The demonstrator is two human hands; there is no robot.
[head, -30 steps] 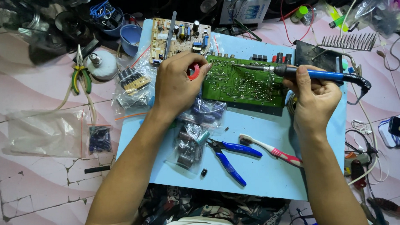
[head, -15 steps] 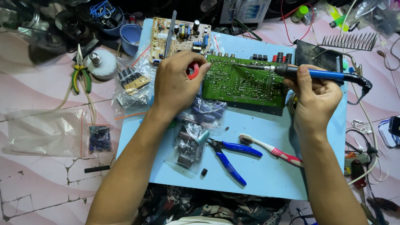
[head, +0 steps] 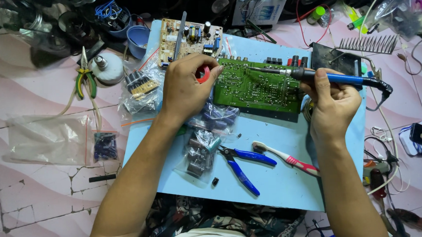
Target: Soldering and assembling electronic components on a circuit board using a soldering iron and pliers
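Green circuit board (head: pixel 257 87) lies solder-side up on the pale blue mat (head: pixel 281 177), toward its far edge, and the tip of the soldering iron (head: pixel 314 74) is down on the board's upper middle. Right hand (head: pixel 333 105) is curled tight around the iron's blue handle, fingers closed on it, the black cord looping off to the right. Left hand (head: pixel 185 88) sits at the board's left end, fingers bent and pinching a small red roll (head: pixel 203 74) right against the board's corner. Just under that hand, clear bags of small components (head: pixel 207 138) are heaped on the mat. Nearer the person, blue-handled pliers (head: pixel 242 165) lie beside a pink and white toothbrush (head: pixel 285 158), the two close but apart. Behind the green board, a tan circuit board (head: pixel 190 38) rests at the mat's top edge. A black metal stand (head: pixel 335 59) sits just beyond the iron. Off the mat on the pink tiles to the left: green and yellow pliers (head: pixel 84 77), a white round base (head: pixel 106 67), and an empty-looking clear plastic bag (head: pixel 48 139). A blue cup (head: pixel 137 39) stands near the tan board.
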